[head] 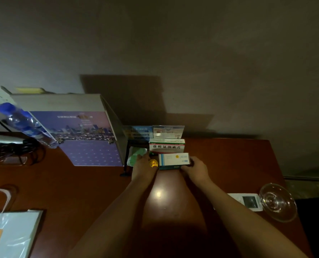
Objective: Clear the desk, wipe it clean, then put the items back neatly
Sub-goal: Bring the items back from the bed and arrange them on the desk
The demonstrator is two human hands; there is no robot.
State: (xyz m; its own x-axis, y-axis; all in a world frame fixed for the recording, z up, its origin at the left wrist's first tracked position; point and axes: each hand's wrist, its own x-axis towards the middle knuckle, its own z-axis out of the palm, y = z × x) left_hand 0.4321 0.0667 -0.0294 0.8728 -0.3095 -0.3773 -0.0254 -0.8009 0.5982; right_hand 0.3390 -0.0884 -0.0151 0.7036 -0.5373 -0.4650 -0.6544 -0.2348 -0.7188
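Observation:
On the reddish-brown desk (80,183) my right hand (195,169) grips the right end of a small white-and-blue medicine box (173,161). My left hand (143,165) is at the box's left end, beside a round gold-foil object (153,163); its fingers reach toward a green-and-white packet (136,155). Whether the left hand holds the gold object is unclear. Behind stands a larger white box with red band and dark lettering (167,146), and behind that two upright cards (153,131) against the wall.
A large purple skyline box (76,131) stands left, a blue-capped water bottle (24,121) leaning on it, dark cables (15,151) beside. A white paper bag (11,231) sits front left. A glass dish (278,202) and a white device (248,201) lie right.

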